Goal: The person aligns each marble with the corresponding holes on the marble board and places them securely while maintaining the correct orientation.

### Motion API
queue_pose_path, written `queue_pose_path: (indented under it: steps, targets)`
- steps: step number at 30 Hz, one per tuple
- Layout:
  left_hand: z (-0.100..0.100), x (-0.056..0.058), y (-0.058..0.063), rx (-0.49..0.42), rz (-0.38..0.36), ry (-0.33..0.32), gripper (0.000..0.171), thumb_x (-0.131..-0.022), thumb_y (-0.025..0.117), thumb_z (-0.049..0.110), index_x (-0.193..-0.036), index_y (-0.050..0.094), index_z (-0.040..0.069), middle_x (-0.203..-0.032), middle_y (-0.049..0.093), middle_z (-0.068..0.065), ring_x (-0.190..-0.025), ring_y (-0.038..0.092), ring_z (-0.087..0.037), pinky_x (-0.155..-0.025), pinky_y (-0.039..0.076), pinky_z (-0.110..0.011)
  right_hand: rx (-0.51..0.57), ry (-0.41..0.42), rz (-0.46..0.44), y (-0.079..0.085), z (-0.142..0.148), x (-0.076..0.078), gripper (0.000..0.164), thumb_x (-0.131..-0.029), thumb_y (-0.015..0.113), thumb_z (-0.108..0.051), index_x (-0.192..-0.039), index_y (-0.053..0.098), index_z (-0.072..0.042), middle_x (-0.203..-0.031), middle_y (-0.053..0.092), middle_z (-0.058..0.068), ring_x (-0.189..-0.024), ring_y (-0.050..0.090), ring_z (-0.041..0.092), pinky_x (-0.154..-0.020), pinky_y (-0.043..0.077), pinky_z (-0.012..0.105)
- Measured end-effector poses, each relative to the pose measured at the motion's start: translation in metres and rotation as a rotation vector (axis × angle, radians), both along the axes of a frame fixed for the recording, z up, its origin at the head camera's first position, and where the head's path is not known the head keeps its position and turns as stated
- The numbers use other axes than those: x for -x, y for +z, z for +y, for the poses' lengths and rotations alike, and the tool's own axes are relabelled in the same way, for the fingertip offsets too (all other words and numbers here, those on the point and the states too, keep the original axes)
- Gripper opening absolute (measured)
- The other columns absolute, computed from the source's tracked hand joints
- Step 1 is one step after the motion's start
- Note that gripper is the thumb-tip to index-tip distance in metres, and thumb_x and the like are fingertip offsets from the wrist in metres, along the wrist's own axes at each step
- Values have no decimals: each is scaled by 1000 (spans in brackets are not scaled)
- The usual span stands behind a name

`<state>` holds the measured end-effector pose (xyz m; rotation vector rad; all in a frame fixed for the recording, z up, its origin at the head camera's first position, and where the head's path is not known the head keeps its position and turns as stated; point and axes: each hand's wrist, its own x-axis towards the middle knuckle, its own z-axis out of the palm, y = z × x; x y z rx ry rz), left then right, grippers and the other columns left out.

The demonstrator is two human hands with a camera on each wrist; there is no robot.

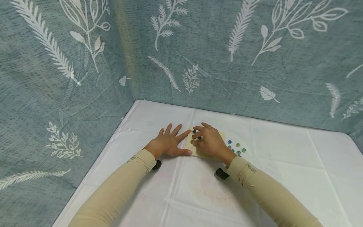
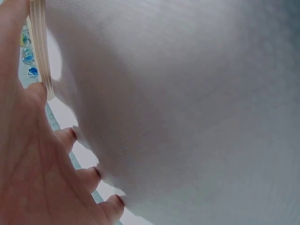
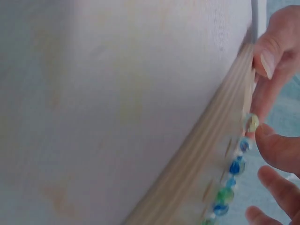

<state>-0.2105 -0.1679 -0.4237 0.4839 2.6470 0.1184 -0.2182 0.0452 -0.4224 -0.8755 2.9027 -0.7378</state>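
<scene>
My left hand point(image 1: 169, 143) lies spread on the white cloth, its thumb and index finger at the left edge of a thin wooden board point(image 1: 196, 152). Over the board is my right hand point(image 1: 211, 142), with its thumb tip against a yellowish glass marble point(image 3: 252, 123) near the left side. The other right fingers stand apart from that marble, bent above the board. Dark blue marbles point(image 1: 194, 131) sit on the board by these fingers. In the right wrist view, several blue and green marbles point(image 3: 225, 194) line up along the board's top. The right hand hides part of the board.
Several loose marbles point(image 1: 238, 145) in blue, green and yellow lie on the cloth right of the board. The white tablecloth point(image 1: 289, 176) has fold creases. A leaf-patterned blue-green curtain point(image 1: 210, 75) hangs behind and to the left. Black wrist cameras point(image 1: 222, 174) sit under both sleeves.
</scene>
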Motion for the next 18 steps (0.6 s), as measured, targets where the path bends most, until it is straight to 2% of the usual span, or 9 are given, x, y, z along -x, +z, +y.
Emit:
queue_pose_path:
  steps: [12,18]
  targets:
    - [2,1,0,-16,-10,16,94,-94,49,79,-168,7,39,-178,-4,-7,-163,-7,-47,-128,6,-69,9,-61,41,10,44,-3,14,-88,82,-9,-102,85,-10,-144,66,14,-148,46,46,-120,42,58]
    - [2,1,-1,-25,-14,10,95,-95,49,78,-169,6,37,-178,-5,-8,-162,-9,-47,-128,5,-69,-2,-108,25,11,66,-5,18,-88,82,-9,-106,84,-8,-145,66,14,-149,45,45,-119,43,57]
